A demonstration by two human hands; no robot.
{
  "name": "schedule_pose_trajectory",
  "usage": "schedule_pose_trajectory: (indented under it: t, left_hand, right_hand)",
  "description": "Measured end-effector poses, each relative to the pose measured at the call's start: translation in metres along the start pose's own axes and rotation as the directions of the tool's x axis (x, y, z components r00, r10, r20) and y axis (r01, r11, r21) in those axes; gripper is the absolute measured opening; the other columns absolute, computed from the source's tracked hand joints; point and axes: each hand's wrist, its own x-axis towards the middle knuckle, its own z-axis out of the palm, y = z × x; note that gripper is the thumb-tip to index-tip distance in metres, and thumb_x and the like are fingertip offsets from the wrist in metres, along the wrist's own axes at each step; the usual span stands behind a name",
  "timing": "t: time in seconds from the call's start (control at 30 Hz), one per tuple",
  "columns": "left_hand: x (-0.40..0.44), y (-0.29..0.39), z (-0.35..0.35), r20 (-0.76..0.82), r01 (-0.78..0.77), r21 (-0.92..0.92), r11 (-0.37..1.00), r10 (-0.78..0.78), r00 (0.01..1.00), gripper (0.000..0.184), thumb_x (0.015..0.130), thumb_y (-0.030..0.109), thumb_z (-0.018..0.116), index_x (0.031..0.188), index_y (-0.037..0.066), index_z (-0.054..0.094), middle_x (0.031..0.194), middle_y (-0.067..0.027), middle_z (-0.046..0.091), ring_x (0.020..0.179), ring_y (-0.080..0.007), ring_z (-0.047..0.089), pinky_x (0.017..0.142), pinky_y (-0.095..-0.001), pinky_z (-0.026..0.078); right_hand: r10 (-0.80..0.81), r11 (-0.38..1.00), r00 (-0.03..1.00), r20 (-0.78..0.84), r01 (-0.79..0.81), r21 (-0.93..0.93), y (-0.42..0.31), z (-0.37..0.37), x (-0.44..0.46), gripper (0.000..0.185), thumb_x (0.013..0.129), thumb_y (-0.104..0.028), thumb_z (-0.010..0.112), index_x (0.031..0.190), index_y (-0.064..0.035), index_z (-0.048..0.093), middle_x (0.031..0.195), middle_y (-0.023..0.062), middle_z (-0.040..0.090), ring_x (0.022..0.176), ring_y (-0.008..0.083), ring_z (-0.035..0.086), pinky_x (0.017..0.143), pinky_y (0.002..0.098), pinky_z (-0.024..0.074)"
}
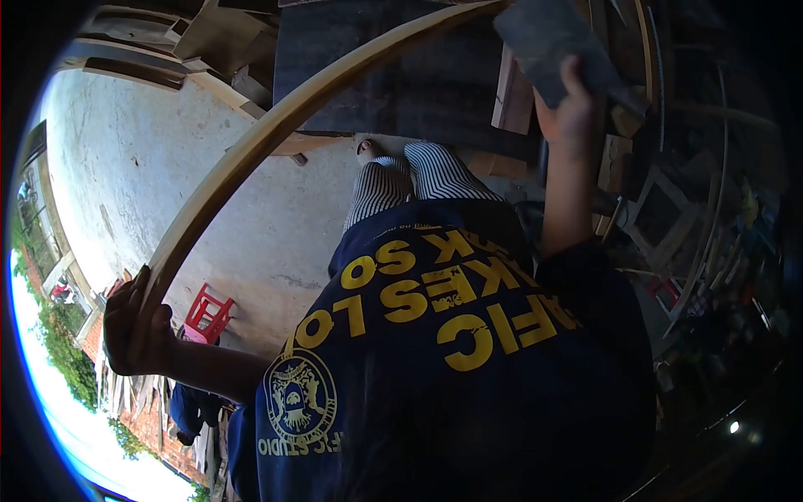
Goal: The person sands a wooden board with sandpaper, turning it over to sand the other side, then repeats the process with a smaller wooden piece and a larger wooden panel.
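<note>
A long, pale wooden strip arcs across the view from lower left to the top, looking bent, perhaps partly from the wide lens. My left hand is closed around its near end, in shadow. At the upper right, my right hand grips a dark grey flat sheet that looks like sandpaper, thumb on its face. The sheet is by the strip's far end; whether they touch is unclear. Beneath the strip lies a dark flat tabletop.
Wood offcuts are stacked at the upper left, and wooden blocks stand near my right hand. A red plastic stool is on the concrete floor. A person in dark clothes is at the lower left. Frames and strips crowd the dim right side.
</note>
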Motion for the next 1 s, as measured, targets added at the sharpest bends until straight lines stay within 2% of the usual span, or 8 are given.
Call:
schedule_pose_trajectory:
  t: [0.07,0.1,0.13,0.17,0.23,0.9,0.97,1.0]
  left_hand:
    - [0.001,0.002,0.006,-0.128,0.083,-0.044,0.996,-0.088,0.988,0.032,0.070,0.012,0.077,0.080,-0.012,0.058,0.076,-0.0262,0.067,0.074,-0.0353,0.067,0.069,-0.0412,0.053]
    - [0.004,0.004,0.007,-0.156,0.124,-0.043,0.991,-0.130,0.979,0.031,0.067,0.010,0.077,0.079,-0.012,0.058,0.076,-0.0255,0.067,0.073,-0.0346,0.067,0.068,-0.0404,0.053]
    - [0.006,0.007,0.007,-0.176,0.138,-0.063,0.988,-0.147,0.973,0.030,0.064,0.008,0.077,0.077,-0.013,0.059,0.075,-0.0250,0.067,0.071,-0.0334,0.066,0.067,-0.0401,0.053]
    - [0.010,0.009,0.006,-0.184,0.144,-0.057,0.988,-0.153,0.971,0.030,0.064,0.008,0.077,0.077,-0.013,0.059,0.075,-0.0250,0.067,0.071,-0.0334,0.066,0.067,-0.0401,0.053]
    - [0.017,0.013,0.002,-0.150,0.092,0.035,0.995,-0.086,0.985,0.031,0.063,0.008,0.077,0.077,-0.013,0.060,0.075,-0.0251,0.067,0.072,-0.0330,0.066,0.065,-0.0385,0.054]
    - [0.031,0.054,0.001,-0.102,0.105,0.017,0.994,-0.103,0.989,0.029,0.056,0.002,0.075,0.076,-0.010,0.059,0.080,-0.0259,0.068,0.072,-0.0315,0.065,0.069,-0.0389,0.052]
    - [0.025,0.053,-0.001,-0.047,0.031,0.046,0.998,-0.029,0.998,0.032,0.054,0.001,0.076,0.078,-0.010,0.058,0.081,-0.0275,0.067,0.072,-0.0338,0.065,0.069,-0.0407,0.053]
    - [0.021,0.051,0.001,-0.052,-0.002,0.013,1.000,0.002,0.999,0.029,0.053,-0.001,0.073,0.075,-0.011,0.057,0.082,-0.0276,0.067,0.075,-0.0340,0.066,0.067,-0.0393,0.053]
  right_hand:
    - [-0.076,0.919,0.938,0.337,-0.066,0.389,-0.063,0.012,-0.015,0.054,0.086,-0.039,0.065,0.130,-0.0141,0.048,0.129,0.0002,0.054,0.120,0.0138,0.049,0.099,0.0587,0.0294]
    - [-0.185,0.812,0.799,0.573,-0.204,0.547,-0.083,0.016,-0.015,0.037,0.086,-0.038,0.064,0.116,-0.0164,0.059,0.113,-0.0019,0.064,0.112,0.0097,0.055,0.101,0.0547,0.0228]
    - [-0.305,0.710,0.785,0.539,-0.190,0.678,-0.108,0.019,-0.035,0.017,0.090,-0.031,0.059,0.096,-0.0168,0.067,0.091,-0.0033,0.071,0.095,0.0080,0.063,0.100,0.0496,0.0209]
    - [-0.367,0.444,0.789,0.493,-0.317,0.838,-0.132,0.055,-0.054,0.024,0.093,-0.022,0.051,0.079,-0.0148,0.069,0.076,-0.0041,0.071,0.076,0.0094,0.067,0.096,0.0465,0.0225]
    - [-0.584,0.511,0.575,0.573,-0.287,0.810,-0.165,0.083,-0.064,0.031,0.095,-0.014,0.042,0.084,-0.0041,0.069,0.083,0.0073,0.072,0.076,0.0194,0.068,0.090,0.0513,0.0434]
    - [-0.570,0.623,-0.048,0.820,-0.675,0.394,-0.190,0.057,-0.054,0.025,0.093,-0.011,0.046,0.088,-0.0035,0.070,0.084,0.0104,0.071,0.074,0.0244,0.068,0.082,0.0490,0.0517]
    - [-0.551,0.662,0.112,0.827,-0.544,0.515,-0.158,0.032,-0.029,0.022,0.092,-0.010,0.048,0.092,-0.0080,0.070,0.083,0.0090,0.071,0.073,0.0247,0.066,0.080,0.0476,0.0522]
    - [-0.525,0.563,0.538,0.659,-0.361,0.744,-0.130,0.015,-0.041,0.023,0.093,-0.010,0.048,0.094,-0.0125,0.071,0.078,0.0083,0.069,0.072,0.0256,0.064,0.078,0.0480,0.0527]
